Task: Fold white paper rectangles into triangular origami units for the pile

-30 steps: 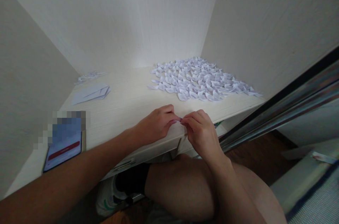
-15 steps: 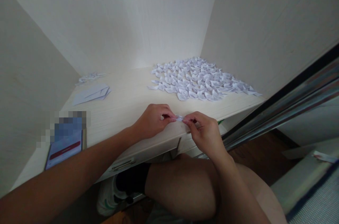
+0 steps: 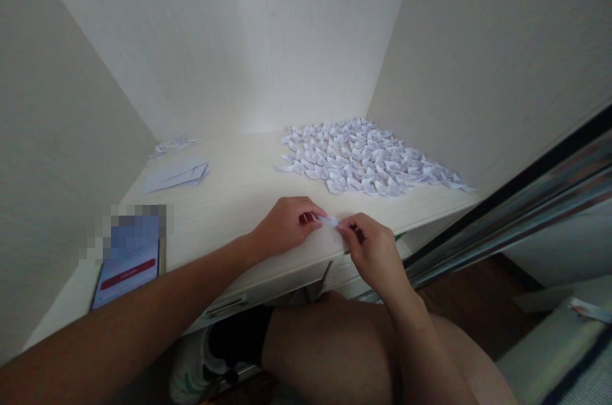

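Note:
Between my hands, just over the desk's front edge, is a small piece of folded white paper [image 3: 329, 220]. My left hand [image 3: 292, 224] pinches its left end between thumb and fingertips. At the other end, the thumb and fingers of my right hand [image 3: 370, 239] grip it too. Fingertips cover parts of the paper, so its full shape is hidden. Beyond my hands, many small folded paper pieces [image 3: 358, 159] are spread over the right back of the desk [image 3: 229, 194].
A few flat paper sheets [image 3: 174, 175] lie at the left, with thin paper scraps [image 3: 174, 145] behind them in the corner. A phone [image 3: 129, 265] with a lit screen rests at the left front. White panels enclose the back and sides. Below the desktop is a drawer [image 3: 272, 293].
The whole view has shifted, so the desk sits slightly lower and farther right. My left fingers have parted somewhat, and more of the white paper shows between my hands.

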Available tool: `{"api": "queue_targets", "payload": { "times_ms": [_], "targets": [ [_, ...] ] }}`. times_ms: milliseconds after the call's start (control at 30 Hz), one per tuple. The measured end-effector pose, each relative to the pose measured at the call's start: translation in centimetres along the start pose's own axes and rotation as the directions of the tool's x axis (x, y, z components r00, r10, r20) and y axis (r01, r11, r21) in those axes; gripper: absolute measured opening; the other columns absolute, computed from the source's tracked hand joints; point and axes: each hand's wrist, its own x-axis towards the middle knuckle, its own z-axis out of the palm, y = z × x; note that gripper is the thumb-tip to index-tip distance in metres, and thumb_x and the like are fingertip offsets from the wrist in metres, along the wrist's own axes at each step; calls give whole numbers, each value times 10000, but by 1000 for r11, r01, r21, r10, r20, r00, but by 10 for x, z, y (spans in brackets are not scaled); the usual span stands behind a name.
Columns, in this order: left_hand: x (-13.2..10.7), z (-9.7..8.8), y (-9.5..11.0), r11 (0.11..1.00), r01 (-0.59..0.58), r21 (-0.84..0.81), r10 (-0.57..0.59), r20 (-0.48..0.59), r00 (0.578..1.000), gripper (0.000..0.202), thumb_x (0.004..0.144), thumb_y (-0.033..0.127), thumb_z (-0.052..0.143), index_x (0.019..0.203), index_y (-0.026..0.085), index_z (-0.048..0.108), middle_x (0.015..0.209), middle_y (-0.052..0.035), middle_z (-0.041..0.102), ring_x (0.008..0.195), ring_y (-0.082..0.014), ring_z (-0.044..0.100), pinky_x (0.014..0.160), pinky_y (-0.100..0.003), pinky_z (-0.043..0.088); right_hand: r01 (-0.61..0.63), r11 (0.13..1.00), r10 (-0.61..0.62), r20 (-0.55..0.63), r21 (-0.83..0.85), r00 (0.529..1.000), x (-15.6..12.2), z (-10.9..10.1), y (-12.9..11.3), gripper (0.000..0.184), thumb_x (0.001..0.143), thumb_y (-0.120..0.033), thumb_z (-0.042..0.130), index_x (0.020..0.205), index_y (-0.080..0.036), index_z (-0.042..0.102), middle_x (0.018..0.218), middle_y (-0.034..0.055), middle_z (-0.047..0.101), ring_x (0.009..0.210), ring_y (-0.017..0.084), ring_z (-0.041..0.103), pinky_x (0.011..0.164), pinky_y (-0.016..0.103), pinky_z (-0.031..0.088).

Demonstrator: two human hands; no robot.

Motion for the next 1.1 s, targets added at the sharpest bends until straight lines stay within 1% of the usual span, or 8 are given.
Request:
{"api": "queue_targets", "payload": {
  "times_ms": [167, 300, 533, 733, 800, 900, 1000, 1100],
  "targets": [
    [0, 3, -4, 999, 37, -17, -38, -84, 996, 381, 835, 170, 690, 1214, 136, 703, 951, -59, 745, 685, -132, 644, 682, -276, 539, -86, 984, 70, -106, -157, 992, 2, -3, 8, 117, 910, -211, 576, 814, -195, 642, 820, 76, 688, 765, 218, 630, 713, 327, 463],
    [1, 2, -1, 999, 32, 31, -31, -50, 998, 267, 842, 174, 672, 1099, 142, 736, 792, -26, 724, 634, -128, 606, 674, -275, 516, -121, 968, 87, -155, -221, 984, 3, -3, 11, 125, 903, -221, 579, 792, -200, 632, 818, 79, 663, 748, 220, 613, 715, 340, 465],
    [0, 4, 1, 996, -51, 74, 50, 11, 999, 124, 849, 184, 640, 878, 153, 757, 749, -27, 698, 646, -136, 596, 670, -270, 467, -93, 964, 52, -167, -250, 985, 4, 3, 10, 150, 923, -246, 580, 817, -204, 677, 805, 73, 635, 714, 222, 611, 652, 336, 462],
    [1, 8, 1, 996, -42, 75, 40, 24, 999, 128, 846, 179, 632, 839, 149, 757, 732, -24, 680, 629, -132, 578, 645, -262, 435, -62, 960, 6, -200, -272, 980, 13, 2, 12, 194, 933, -212, 522, 891, -191, 710, 835, 87, 687, 719, 223, 633, 692, 339, 480],
    [2, 8, 1, 996, -30, 84, 27, 35, 999, 130, 846, 185, 631, 834, 150, 755, 732, -26, 681, 627, -134, 577, 635, -263, 426, -89, 955, 33, -196, -283, 980, 34, -5, 14, 196, 930, -230, 532, 910, -181, 720, 847, 91, 715, 704, 217, 641, 692, 332, 484],
    [3, 10, -1, 993, -40, 109, 35, 52, 998, 134, 847, 194, 626, 831, 155, 753, 734, -29, 683, 637, -142, 581, 640, -270, 423, -207, 891, 147, -174, -404, 974, 86, -19, 21, 237, 944, -260, 536, 970, -152, 745, 931, 124, 758, 796, 236, 686, 749, 334, 487],
    [3, 11, -2, 988, -55, 144, 46, 67, 997, 145, 856, 203, 616, 842, 160, 753, 754, -36, 690, 665, -153, 595, 666, -281, 432, -218, 752, 283, 5, -622, 959, 147, -25, 32, 316, 972, -214, 470, 1061, -122, 760, 1069, 167, 769, 963, 255, 705, 802, 323, 475],
    [4, 11, -2, 983, -62, 173, 47, 87, 995, 155, 869, 214, 606, 847, 166, 751, 787, -46, 705, 699, -167, 617, 695, -293, 451, -162, 738, 312, 119, -655, 943, 191, -19, 43, 291, 946, -167, 512, 1029, -114, 786, 1048, 170, 781, 986, 243, 712, 817, 295, 463]
  ]
}}
